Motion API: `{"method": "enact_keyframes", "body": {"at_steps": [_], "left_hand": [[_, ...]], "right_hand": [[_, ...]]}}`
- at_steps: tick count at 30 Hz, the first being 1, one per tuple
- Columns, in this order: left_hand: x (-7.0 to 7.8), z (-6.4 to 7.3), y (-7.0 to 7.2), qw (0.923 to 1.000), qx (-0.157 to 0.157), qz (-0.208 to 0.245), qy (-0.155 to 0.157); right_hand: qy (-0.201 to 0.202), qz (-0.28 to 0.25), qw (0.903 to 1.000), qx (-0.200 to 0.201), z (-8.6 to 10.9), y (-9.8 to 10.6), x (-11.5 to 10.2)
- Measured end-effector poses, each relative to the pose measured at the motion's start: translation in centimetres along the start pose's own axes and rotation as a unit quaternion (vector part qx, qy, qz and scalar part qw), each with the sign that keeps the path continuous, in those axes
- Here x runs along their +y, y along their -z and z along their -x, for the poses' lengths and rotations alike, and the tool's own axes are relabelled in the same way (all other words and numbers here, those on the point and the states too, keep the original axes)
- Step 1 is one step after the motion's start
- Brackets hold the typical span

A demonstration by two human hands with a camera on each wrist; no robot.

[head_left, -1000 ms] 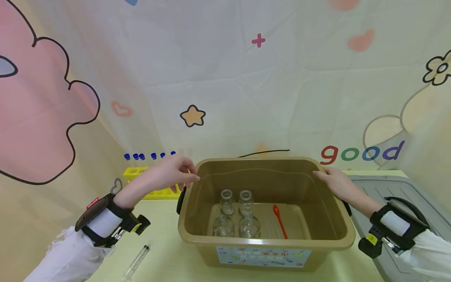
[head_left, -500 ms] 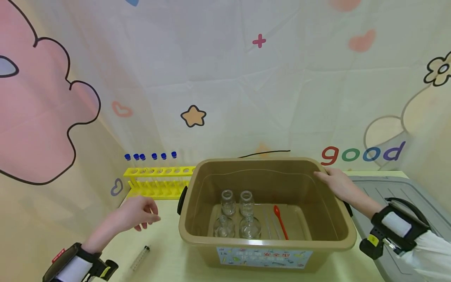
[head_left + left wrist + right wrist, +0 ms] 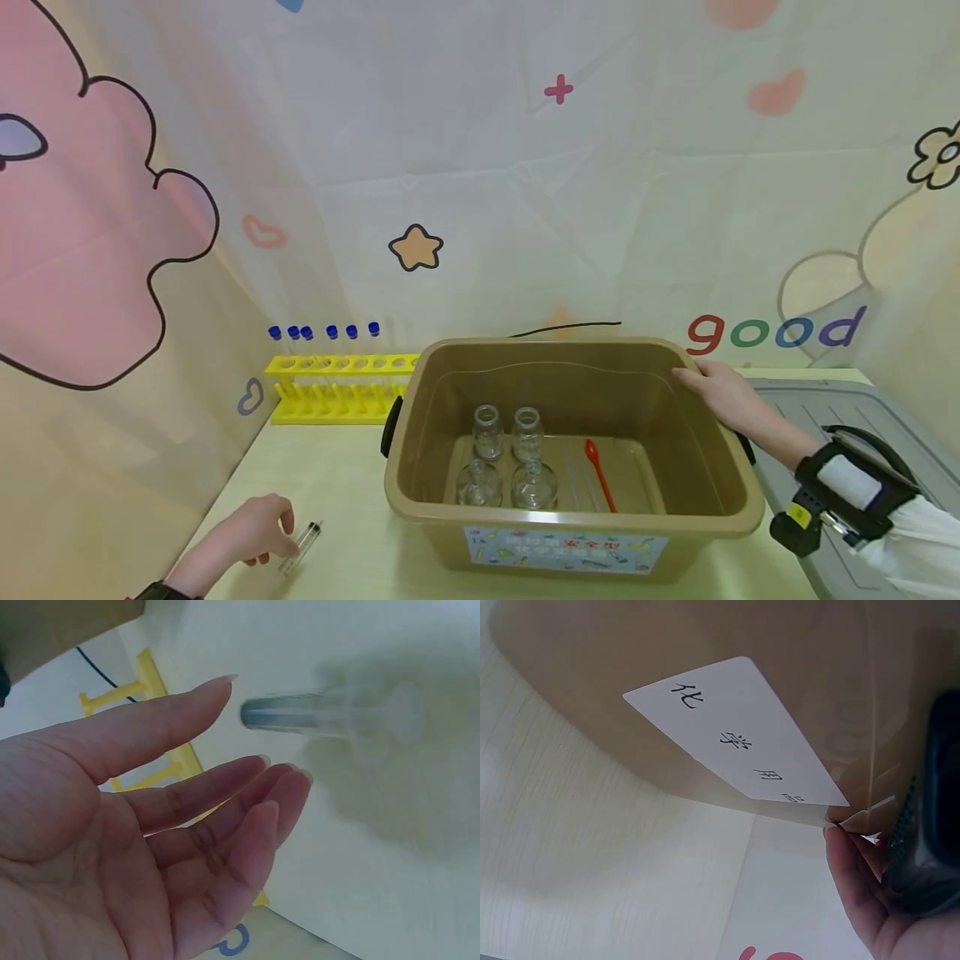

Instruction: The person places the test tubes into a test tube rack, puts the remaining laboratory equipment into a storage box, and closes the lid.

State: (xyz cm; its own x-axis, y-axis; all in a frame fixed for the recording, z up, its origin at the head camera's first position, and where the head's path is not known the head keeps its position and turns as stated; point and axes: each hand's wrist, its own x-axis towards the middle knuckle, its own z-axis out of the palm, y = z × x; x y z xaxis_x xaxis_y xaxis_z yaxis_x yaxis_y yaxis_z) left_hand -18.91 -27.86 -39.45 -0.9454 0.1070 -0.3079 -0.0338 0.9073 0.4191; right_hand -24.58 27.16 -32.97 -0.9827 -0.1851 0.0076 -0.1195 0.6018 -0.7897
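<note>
My left hand (image 3: 255,529) is low at the left, right beside a clear syringe (image 3: 302,546) lying on the table. In the left wrist view the thumb and loosely bent fingers are apart, with nothing between them, and the syringe (image 3: 307,712) with its dark plunger tip lies just past the fingertips. My right hand (image 3: 716,392) grips the right rim of a brown plastic storage bin (image 3: 577,521). The right wrist view has the fingers (image 3: 847,870) at the bin's edge near a white label (image 3: 731,735). Inside the bin are glass bottles (image 3: 528,433), round flasks (image 3: 534,485) and a red spoon (image 3: 600,475).
A yellow test tube rack (image 3: 337,412) stands at the back left, behind several blue-capped tubes (image 3: 332,332). Right of the bin lies a grey ribbed lid (image 3: 817,408). Thin clear rods (image 3: 572,475) lie beside the spoon. A printed curtain (image 3: 510,208) hangs behind the table.
My left hand has left the bin's left rim and moved down and toward me to the syringe, uncovering the yellow rack. The right hand stays on the rim.
</note>
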Motion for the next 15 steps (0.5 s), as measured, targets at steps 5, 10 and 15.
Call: {"method": "enact_keyframes", "body": {"at_steps": [5,10,15], "left_hand": [[-0.8,-0.3,-0.6,0.9999,0.001,-0.009,0.009],[-0.7,-0.6,-0.9,0.9998,-0.007,-0.008,0.015],[-0.5,-0.5,-1.3,0.9999,0.006,0.0,0.009]], "right_hand": [[0.002,-0.006,1.0,-0.002,0.2,0.2,-0.1],[0.004,-0.007,1.0,0.0,0.2,0.2,0.0],[0.004,-0.011,0.9999,-0.001,0.2,0.2,0.1]]}}
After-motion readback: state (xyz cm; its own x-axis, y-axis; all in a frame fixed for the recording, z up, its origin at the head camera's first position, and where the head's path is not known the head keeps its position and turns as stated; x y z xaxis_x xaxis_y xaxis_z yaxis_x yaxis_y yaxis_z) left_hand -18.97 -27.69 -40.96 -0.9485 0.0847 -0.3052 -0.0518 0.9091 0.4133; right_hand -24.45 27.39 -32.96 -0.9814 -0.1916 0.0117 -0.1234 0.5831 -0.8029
